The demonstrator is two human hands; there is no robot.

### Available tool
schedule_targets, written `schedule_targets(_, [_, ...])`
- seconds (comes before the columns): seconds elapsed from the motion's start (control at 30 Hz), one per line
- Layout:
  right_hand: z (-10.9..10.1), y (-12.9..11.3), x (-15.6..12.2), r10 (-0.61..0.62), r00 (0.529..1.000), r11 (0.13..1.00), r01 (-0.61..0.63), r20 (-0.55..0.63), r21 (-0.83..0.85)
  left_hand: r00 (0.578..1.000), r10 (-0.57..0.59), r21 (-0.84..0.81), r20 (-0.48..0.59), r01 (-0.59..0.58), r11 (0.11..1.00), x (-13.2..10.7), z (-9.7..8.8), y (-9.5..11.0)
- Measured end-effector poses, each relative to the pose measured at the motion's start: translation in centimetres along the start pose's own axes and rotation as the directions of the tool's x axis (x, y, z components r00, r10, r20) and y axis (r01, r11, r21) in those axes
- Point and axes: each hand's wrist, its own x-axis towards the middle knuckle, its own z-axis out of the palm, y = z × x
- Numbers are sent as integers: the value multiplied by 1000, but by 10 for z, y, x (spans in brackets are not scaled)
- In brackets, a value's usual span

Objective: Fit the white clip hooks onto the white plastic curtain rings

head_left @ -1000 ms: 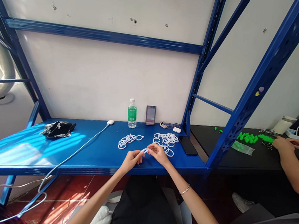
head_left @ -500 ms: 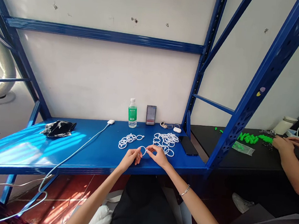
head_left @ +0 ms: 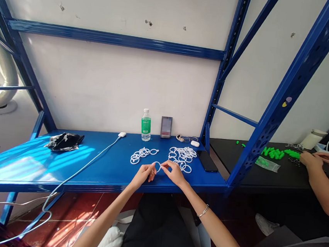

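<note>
Between my two hands, just above the front of the blue table (head_left: 96,171), is a white ring (head_left: 157,163). My left hand (head_left: 145,172) pinches its left side with closed fingers. On the opposite side, my right hand (head_left: 173,171) grips the ring between thumb and fingertips. Parts of the ring are hidden behind the fingers. Several similar white rings (head_left: 143,151) lie in a short row beyond my left hand. A larger heap of white rings (head_left: 183,153) lies beyond my right hand.
A water bottle (head_left: 146,125) and a small screen device (head_left: 166,127) stand at the back. A black phone (head_left: 207,161) lies right, a crumpled black bag (head_left: 64,142) left. A white cable (head_left: 91,160) crosses the table. At right, a co-worker's hands (head_left: 312,159) handle things near green pieces (head_left: 273,153).
</note>
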Motion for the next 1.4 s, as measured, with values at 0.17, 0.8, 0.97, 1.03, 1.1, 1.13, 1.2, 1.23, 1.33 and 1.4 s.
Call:
schedule_targets(0.17, [1, -2, -1, -44, 999, 998, 44, 10, -55, 1000, 15, 4, -1, -15, 1000, 0, 0, 0])
schedule_targets(0.8, [1, -6, -3, -63, 998, 989, 66, 24, -130, 997, 54, 76, 58, -58, 995, -5, 2, 6])
schedule_targets(0.97, [1, -7, -3, -57, 998, 991, 59, 24, -124, 997, 63, 99, 47, -68, 993, -4, 2, 4])
schedule_targets(1.03, [1, -7, -3, -54, 998, 991, 56, 24, -120, 997, 62, 113, 43, -67, 991, -3, 2, 3])
schedule_targets(1.1, [1, -7, -2, -49, 999, 992, 51, 23, -117, 997, 64, 120, 39, -68, 990, -3, 2, 3])
schedule_targets(1.13, [1, -7, -2, -46, 999, 992, 49, 23, -116, 997, 66, 123, 38, -70, 990, -3, 2, 2])
schedule_targets(1.2, [1, -7, -2, -41, 999, 993, 43, 26, -113, 997, 75, 140, 30, -78, 987, -4, 2, 1])
schedule_targets(1.23, [0, -8, -2, -38, 999, 993, 41, 28, -111, 996, 81, 154, 22, -84, 984, -4, 2, 1])
schedule_targets(1.33, [0, -9, -1, -31, 999, 993, 34, 30, -110, 992, 119, 218, -28, -111, 970, -4, 3, 0])
schedule_targets(1.4, [0, -9, -1, -28, 999, 993, 31, 28, -113, 988, 146, 262, -58, -126, 957, -4, 3, 0])
